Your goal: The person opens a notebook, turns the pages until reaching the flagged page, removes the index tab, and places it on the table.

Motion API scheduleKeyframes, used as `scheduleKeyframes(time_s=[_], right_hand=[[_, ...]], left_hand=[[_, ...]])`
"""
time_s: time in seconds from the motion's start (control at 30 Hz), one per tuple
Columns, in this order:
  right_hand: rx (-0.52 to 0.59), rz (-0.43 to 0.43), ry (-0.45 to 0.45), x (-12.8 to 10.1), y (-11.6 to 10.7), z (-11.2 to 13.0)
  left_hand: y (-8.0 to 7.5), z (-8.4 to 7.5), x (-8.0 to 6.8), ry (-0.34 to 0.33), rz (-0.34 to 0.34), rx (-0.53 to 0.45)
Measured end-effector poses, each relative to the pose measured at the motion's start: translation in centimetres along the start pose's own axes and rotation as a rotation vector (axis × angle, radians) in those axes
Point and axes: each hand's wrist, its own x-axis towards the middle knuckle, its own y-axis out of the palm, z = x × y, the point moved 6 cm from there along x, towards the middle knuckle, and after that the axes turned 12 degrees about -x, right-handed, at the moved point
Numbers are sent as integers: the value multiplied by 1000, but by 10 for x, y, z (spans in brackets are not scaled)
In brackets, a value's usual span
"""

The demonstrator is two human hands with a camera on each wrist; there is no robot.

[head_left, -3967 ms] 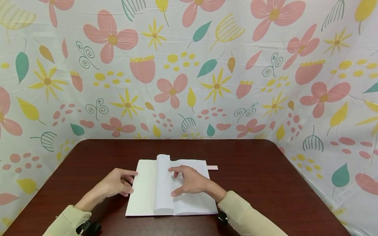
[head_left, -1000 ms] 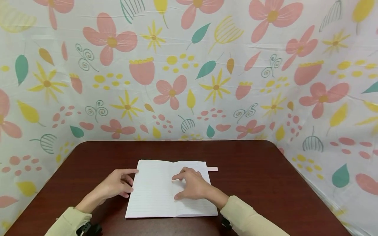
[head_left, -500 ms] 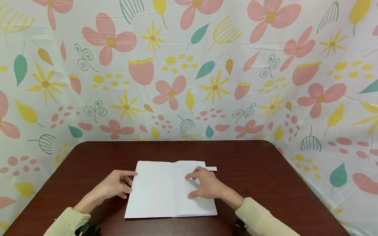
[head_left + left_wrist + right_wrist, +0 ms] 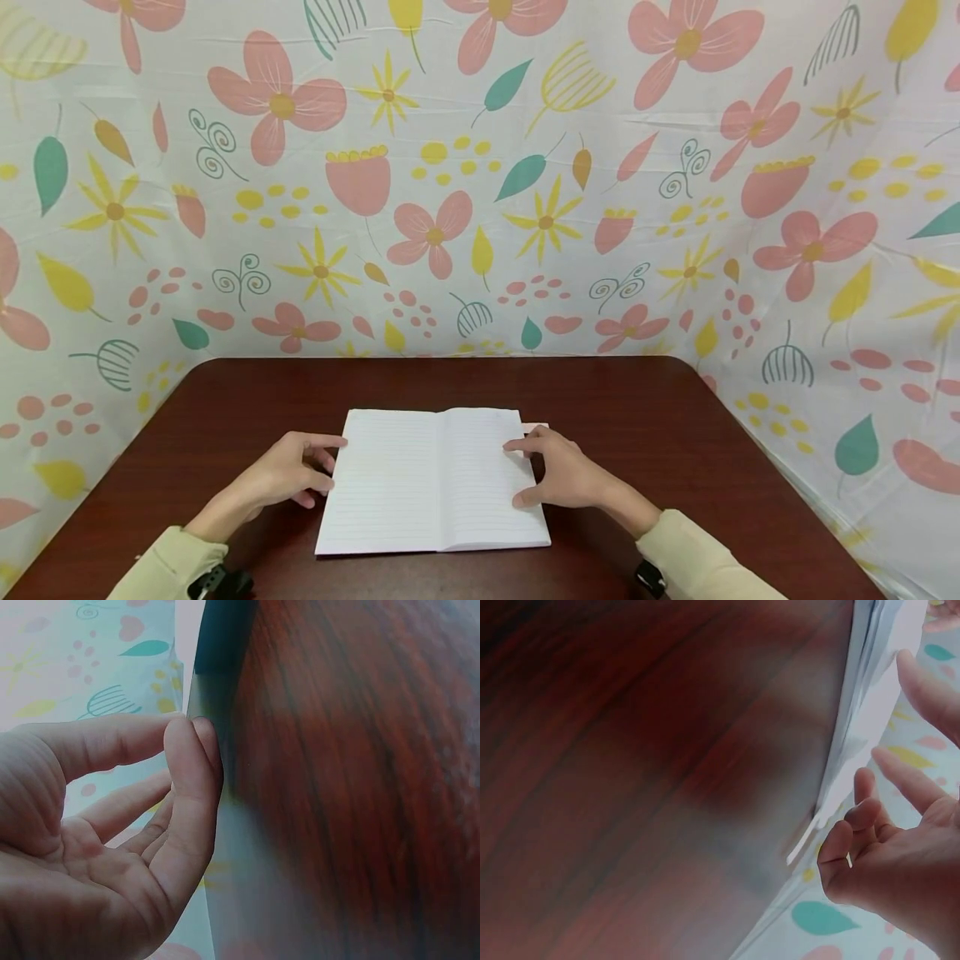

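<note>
1. Plainly, the notebook [image 4: 433,479] is the landmark: it lies open and flat on the dark wood counter [image 4: 675,467], near its front edge, lined pages up, spine running away from the person.

2. At the notebook's left edge sits the left hand [image 4: 288,477]. Its fingers are loosely bent and its fingertip meets the upper part of that edge, holding nothing; the grip is slack, which I judge serves to steady the cover side so the book does not slide.

3. In the left wrist view the fingers [image 4: 187,787] lie against the page edge rather than round it, so this is a touch, not a pinch.

4. At the notebook's right edge is the right hand [image 4: 562,477], its fingers spread and arched, tips on the outer margin of the right page and thumb near the lower part of that page. It clasps nothing; the grip is open, and the press probably keeps the page lying flat.

5. Just beyond the notebook's far right corner a pink strip [image 4: 534,427] pokes out, partly hidden by the right hand's fingers.

6. Behind the notebook rises a floral cloth [image 4: 480,183], which lines the counter's back and sides.
</note>
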Motion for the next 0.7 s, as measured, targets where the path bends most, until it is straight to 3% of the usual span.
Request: scheduleKeyframes(time_s=[0.7], right_hand=[[80, 68, 5, -13, 3, -25]], left_hand=[[0, 2, 0, 15, 16, -18]])
